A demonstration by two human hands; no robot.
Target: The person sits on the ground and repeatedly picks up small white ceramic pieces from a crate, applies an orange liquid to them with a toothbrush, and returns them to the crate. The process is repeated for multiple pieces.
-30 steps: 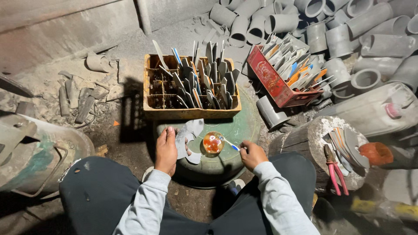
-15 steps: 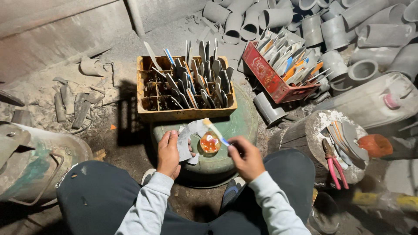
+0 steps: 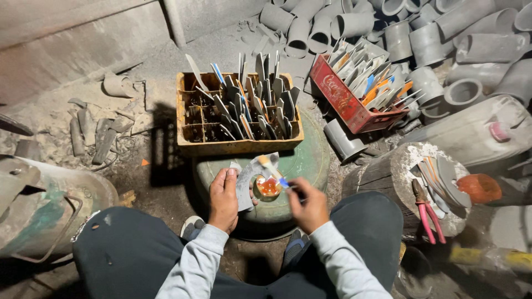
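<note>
Left hand (image 3: 223,200), fingers curled, grips one grey metal blade (image 3: 247,180) upright beside one small orange dish (image 3: 269,186) on the green drum (image 3: 310,160); right hand (image 3: 308,206) pinches one thin brush (image 3: 275,173) over that dish; beyond, two crates: yellow crate (image 3: 235,145), red crate (image 3: 343,102).

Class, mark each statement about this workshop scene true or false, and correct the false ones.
1. The left hand holds a grey metal blade. True.
2. The right hand holds pink-handled pliers. False: the pliers lie on the stump; the hand holds a blue-handled brush.
3. The yellow crate holds upright blades. True.
4. The red crate is empty. False: it is full of blades.
5. Grey pipe pieces lie beyond the crates. True.
</note>
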